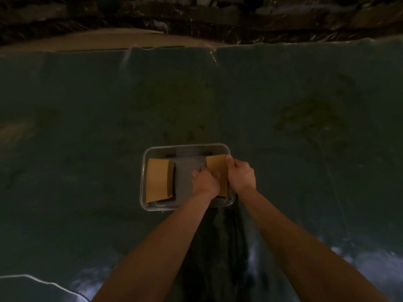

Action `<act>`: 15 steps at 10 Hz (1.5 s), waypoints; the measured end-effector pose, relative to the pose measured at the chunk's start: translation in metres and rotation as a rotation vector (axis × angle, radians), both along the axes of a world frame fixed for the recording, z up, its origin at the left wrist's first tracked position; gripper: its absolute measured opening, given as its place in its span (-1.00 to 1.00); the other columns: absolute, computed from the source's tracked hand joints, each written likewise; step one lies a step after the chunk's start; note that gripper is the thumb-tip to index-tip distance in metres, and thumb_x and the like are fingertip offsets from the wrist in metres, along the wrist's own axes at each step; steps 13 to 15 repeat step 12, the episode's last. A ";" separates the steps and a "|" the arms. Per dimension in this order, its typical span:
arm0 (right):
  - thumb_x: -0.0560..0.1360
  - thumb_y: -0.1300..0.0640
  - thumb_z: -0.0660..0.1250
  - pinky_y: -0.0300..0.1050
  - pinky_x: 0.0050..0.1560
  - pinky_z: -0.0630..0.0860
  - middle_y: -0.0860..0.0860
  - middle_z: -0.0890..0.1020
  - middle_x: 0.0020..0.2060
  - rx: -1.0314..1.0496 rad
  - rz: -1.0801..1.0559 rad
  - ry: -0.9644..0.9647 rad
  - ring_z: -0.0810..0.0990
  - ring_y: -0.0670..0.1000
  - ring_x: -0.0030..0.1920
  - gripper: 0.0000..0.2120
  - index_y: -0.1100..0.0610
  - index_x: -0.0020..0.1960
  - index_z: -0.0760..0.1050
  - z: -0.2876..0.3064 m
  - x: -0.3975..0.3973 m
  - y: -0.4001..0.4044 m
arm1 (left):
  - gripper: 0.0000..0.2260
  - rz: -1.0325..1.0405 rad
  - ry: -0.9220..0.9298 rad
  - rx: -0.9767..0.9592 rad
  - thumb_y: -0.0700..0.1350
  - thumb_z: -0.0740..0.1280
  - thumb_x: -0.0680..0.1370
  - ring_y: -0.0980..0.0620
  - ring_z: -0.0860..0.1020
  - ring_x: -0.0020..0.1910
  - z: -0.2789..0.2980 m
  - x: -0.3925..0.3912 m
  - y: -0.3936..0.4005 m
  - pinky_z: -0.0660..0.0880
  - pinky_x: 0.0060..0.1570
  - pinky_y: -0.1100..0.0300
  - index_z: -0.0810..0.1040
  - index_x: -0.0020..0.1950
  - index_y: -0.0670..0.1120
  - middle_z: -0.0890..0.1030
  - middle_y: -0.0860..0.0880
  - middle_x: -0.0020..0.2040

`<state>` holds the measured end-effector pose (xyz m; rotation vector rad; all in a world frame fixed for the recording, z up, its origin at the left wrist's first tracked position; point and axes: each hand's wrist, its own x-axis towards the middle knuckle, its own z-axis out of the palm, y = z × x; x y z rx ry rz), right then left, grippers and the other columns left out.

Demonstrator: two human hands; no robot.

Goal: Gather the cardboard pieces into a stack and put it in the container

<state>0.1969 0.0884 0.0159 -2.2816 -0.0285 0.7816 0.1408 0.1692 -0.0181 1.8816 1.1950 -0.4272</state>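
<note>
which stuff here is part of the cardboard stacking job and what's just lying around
Part of the job:
- clear plastic rectangular container
- brown cardboard stack lying in its left side
- brown cardboard stack held at its right side
- left hand and right hand, both gripping that stack

Just lying about:
- dark green sheet under the container
- tan board at the far edge

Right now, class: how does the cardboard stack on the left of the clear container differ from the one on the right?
The left stack lies free in the container; the right stack is gripped by both the left hand and the right hand. The left stack shows its whole top face; the right stack is partly covered by the hands. Both are brown cardboard, within the container's walls.
</note>
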 end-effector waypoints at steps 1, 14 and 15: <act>0.64 -0.19 0.05 0.03 0.01 0.57 0.15 0.65 -0.08 -0.010 -0.008 -0.010 0.64 0.19 -0.01 -0.51 0.12 0.04 0.62 0.000 0.000 0.001 | -0.58 -0.057 0.034 0.021 0.03 0.18 0.64 -0.23 0.30 0.40 0.005 -0.001 -0.002 0.31 0.37 -0.17 0.29 0.44 -0.12 0.27 -0.22 0.40; 0.66 -0.14 0.05 0.04 0.42 0.30 0.08 0.37 0.50 0.078 0.099 -0.267 0.33 0.11 0.49 -0.46 0.07 0.56 0.24 0.053 -0.016 -0.017 | -0.35 -0.184 -0.234 0.213 0.23 0.06 0.62 -0.20 0.19 0.52 0.073 -0.055 0.027 0.22 0.46 -0.17 0.01 0.61 -0.06 0.17 -0.15 0.57; 0.66 -0.14 0.05 0.04 0.42 0.30 0.08 0.37 0.50 0.078 0.099 -0.267 0.33 0.11 0.49 -0.46 0.07 0.56 0.24 0.053 -0.016 -0.017 | -0.35 -0.184 -0.234 0.213 0.23 0.06 0.62 -0.20 0.19 0.52 0.073 -0.055 0.027 0.22 0.46 -0.17 0.01 0.61 -0.06 0.17 -0.15 0.57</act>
